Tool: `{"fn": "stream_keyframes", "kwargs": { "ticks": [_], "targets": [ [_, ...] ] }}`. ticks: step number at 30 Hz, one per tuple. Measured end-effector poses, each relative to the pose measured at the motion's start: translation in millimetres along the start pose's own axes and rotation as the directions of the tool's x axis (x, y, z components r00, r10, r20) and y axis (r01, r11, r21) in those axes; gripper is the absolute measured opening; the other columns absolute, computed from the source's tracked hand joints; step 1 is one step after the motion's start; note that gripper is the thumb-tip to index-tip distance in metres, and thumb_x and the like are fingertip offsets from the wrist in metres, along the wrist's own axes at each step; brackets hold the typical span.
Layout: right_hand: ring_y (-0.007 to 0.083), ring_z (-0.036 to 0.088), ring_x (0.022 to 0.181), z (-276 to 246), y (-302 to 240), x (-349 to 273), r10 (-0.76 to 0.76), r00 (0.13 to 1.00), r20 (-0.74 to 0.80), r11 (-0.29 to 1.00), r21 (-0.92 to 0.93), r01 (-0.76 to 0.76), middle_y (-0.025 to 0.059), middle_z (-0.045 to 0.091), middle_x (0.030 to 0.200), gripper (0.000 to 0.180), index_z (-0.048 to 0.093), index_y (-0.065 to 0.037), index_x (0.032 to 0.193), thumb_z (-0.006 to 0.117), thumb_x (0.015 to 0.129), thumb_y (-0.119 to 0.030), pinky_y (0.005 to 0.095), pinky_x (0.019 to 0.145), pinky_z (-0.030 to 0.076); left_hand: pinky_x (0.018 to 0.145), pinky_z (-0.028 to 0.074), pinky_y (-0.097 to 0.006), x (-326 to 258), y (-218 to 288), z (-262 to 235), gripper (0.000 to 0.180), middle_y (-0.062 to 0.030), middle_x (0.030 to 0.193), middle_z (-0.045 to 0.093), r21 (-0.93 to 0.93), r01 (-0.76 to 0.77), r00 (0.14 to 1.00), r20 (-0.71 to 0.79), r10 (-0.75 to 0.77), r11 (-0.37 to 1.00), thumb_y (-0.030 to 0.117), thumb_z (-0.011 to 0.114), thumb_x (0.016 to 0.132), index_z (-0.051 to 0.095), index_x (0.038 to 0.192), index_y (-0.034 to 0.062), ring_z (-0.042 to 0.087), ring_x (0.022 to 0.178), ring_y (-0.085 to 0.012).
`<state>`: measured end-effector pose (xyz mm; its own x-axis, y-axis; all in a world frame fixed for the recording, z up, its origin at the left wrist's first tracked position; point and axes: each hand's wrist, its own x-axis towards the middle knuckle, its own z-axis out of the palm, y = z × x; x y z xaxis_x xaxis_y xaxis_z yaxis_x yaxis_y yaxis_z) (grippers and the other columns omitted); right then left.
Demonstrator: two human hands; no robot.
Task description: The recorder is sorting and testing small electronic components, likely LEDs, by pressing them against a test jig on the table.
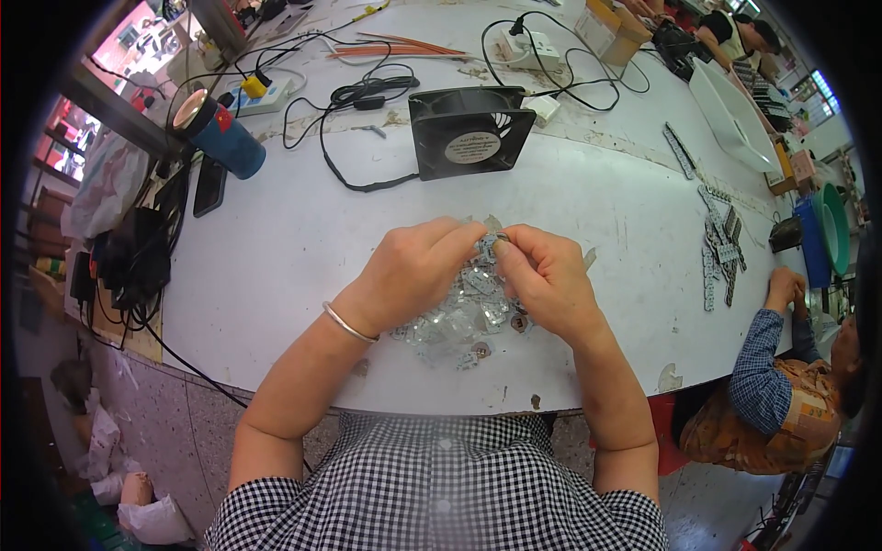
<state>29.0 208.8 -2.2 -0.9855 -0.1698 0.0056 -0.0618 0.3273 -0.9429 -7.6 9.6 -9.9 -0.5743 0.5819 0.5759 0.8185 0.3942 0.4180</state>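
Observation:
Both my hands meet over the white table, pinching a small pale circuit board (488, 245) between fingers and thumbs. My left hand (413, 271), with a bangle at the wrist, is closed on the board's left side. From the right, my right hand (554, 280) grips the same board, its thumb on the near face. Directly beneath lies a loose pile of small boards and clear plastic pieces (469, 308). A few round brownish parts (481, 350) rest at the pile's near edge. The board's far side is hidden by my fingers.
A black square fan (470, 133) stands beyond my hands, its cable trailing left. A blue tumbler (225, 138) and a phone (209, 187) are at the left. Board strips (721, 243) lie at the right, near a seated person (781, 386) and a white tray (730, 115).

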Motion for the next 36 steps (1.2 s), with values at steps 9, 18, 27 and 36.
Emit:
{"fn": "stream_keyframes", "kwargs": {
  "ticks": [9,18,27,36],
  "targets": [
    [0.0038,0.053,0.057,0,-1,0,0.034,0.999,-0.007,0.998,0.061,-0.034,-0.0018,0.060,0.072,0.018,0.067,0.001,0.098,0.056,0.097,-0.013,0.0201,0.052,0.042,0.055,0.051,-0.035,2,-3,3,0.029,-0.0136,0.082,0.063,0.027,-0.070,0.996,-0.053,0.071,0.997,-0.003,0.069,0.077,0.061,0.105,-0.0021,0.063,0.065,-0.0292],
    [0.0037,0.051,0.056,5,4,1,-0.083,0.993,-0.088,0.996,-0.046,0.079,-0.0020,0.059,0.071,0.017,0.067,0.002,0.098,0.056,0.097,-0.012,0.0201,0.052,0.042,0.058,0.052,-0.034,3,-5,7,0.025,-0.0139,0.085,0.065,-0.037,-0.008,0.996,-0.084,0.004,0.999,-0.005,0.066,0.081,0.062,0.105,-0.0024,0.064,0.067,-0.0283],
    [0.0051,0.048,0.060,6,4,7,-0.206,0.966,-0.158,0.971,-0.157,0.182,-0.0010,0.058,0.069,0.016,0.065,0.002,0.097,0.056,0.097,-0.011,0.0229,0.054,0.040,0.059,0.052,-0.033,7,-4,10,0.028,-0.0137,0.086,0.066,-0.065,0.054,0.991,-0.119,-0.062,0.996,-0.004,0.065,0.083,0.064,0.110,-0.0015,0.064,0.067,-0.0258],
    [0.0119,0.052,0.062,17,6,18,-0.281,0.937,-0.207,0.947,-0.217,0.236,0.0056,0.058,0.069,0.015,0.062,0.003,0.094,0.056,0.096,-0.011,0.0288,0.058,0.043,0.057,0.051,-0.034,6,-9,7,0.026,-0.0133,0.085,0.065,0.029,0.064,0.988,-0.144,-0.059,0.998,-0.004,0.066,0.083,0.064,0.109,-0.0003,0.064,0.066,-0.0273]
  ]
}}
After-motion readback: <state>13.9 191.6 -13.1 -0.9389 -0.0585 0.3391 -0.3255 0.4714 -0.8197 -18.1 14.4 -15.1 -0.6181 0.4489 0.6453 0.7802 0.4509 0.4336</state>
